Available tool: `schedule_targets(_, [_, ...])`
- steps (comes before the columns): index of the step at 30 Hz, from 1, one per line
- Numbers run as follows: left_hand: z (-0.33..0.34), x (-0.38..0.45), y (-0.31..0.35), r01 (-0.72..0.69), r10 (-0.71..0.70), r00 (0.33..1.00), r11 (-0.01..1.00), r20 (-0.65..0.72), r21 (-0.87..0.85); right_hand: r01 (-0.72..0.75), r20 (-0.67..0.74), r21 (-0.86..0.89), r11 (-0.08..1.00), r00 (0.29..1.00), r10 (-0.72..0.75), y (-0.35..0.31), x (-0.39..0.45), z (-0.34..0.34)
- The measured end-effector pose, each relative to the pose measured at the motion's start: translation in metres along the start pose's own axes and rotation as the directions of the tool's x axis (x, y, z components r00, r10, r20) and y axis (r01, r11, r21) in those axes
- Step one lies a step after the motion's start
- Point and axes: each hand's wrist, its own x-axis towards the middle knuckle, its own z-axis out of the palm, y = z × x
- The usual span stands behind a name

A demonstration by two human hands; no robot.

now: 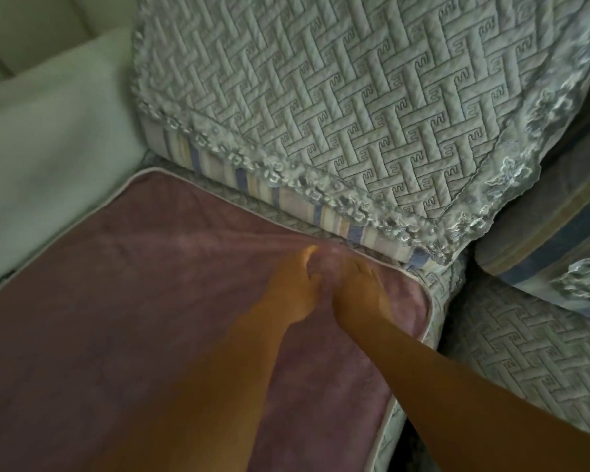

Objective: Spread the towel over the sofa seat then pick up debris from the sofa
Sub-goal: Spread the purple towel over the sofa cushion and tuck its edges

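Note:
A mauve towel (116, 301) with a pale piped edge lies spread over the sofa seat, reaching from the left armrest to the seat's right edge. Both my hands rest close together on its far edge, near the back cushion. My left hand (297, 287) pinches a raised fold of the towel between thumb and fingers. My right hand (361, 294) presses down on the towel beside it, fingers curled into the same fold. The image is blurred, so the exact grip is unclear. No debris shows on the sofa.
A quilted pale grey cover with a lace border (355, 114) drapes the striped back cushion (286, 199). A white armrest (48, 148) stands at the left. Another quilted seat (525, 352) and a striped cushion (542, 240) lie at the right.

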Motion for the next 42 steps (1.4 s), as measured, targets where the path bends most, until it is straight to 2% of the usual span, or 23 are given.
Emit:
schedule_targets(3, [-0.027, -0.018, -0.011, -0.038, 0.039, 0.997, 0.999, -0.061, 0.006, 0.099, 0.015, -0.021, 0.995, 0.995, -0.098, -0.037, -0.005, 0.006])
schedule_targets(9, [-0.078, -0.029, -0.031, -0.054, 0.052, 0.989, 0.998, -0.139, -0.012, 0.17, -0.046, 0.064, 0.983, 0.985, -0.167, -0.096, -0.01, 0.011])
schedule_targets(12, [-0.097, -0.018, -0.043, -0.022, 0.024, 0.975, 1.0, -0.222, 0.008, 0.201, -0.06, 0.048, 0.978, 0.978, -0.198, -0.116, 0.007, 0.019])
schedule_targets(14, [-0.107, -0.007, -0.05, 0.01, 0.012, 0.964, 0.997, -0.267, 0.08, 0.176, -0.05, 0.072, 0.982, 0.984, -0.173, -0.126, 0.022, 0.024])
schedule_targets(19, [-0.139, 0.042, -0.079, 0.106, -0.047, 0.924, 0.985, -0.38, 0.135, 0.166, 0.025, 0.144, 0.975, 0.985, -0.172, -0.164, 0.077, 0.047])
schedule_targets(21, [-0.15, 0.067, -0.091, 0.144, -0.055, 0.924, 0.967, -0.379, 0.211, 0.185, 0.039, 0.164, 0.969, 0.98, -0.194, -0.174, 0.098, 0.058])
schedule_targets(24, [-0.158, 0.104, -0.108, 0.149, -0.057, 0.931, 0.961, -0.36, 0.232, 0.19, 0.031, 0.132, 0.973, 0.98, -0.196, -0.183, 0.132, 0.076])
schedule_targets(27, [-0.156, 0.131, -0.122, 0.127, -0.036, 0.96, 0.939, -0.277, 0.318, 0.207, 0.014, 0.036, 0.978, 0.978, -0.208, -0.185, 0.15, 0.091])
schedule_targets(29, [-0.155, 0.147, -0.131, 0.126, -0.037, 0.968, 0.926, -0.247, 0.357, 0.181, -0.028, 0.054, 0.982, 0.983, -0.18, -0.184, 0.156, 0.105])
schedule_targets(34, [-0.152, 0.162, -0.142, 0.11, 0.029, 0.952, 0.896, -0.304, 0.43, 0.102, -0.107, 0.125, 0.987, 0.99, -0.089, -0.187, 0.162, 0.119])
schedule_targets(37, [-0.154, 0.164, -0.14, 0.026, 0.138, 0.901, 0.93, -0.412, 0.368, 0.112, -0.17, 0.3, 0.947, 0.983, -0.063, -0.192, 0.164, 0.117])
schedule_targets(39, [-0.152, 0.168, -0.142, 0.013, 0.136, 0.871, 0.954, -0.471, 0.299, 0.15, -0.215, 0.408, 0.901, 0.974, -0.065, -0.196, 0.161, 0.118])
schedule_targets(42, [-0.146, 0.175, -0.149, -0.014, 0.11, 0.857, 0.981, -0.503, 0.191, 0.291, -0.254, 0.335, 0.896, 0.944, -0.211, -0.199, 0.16, 0.127])
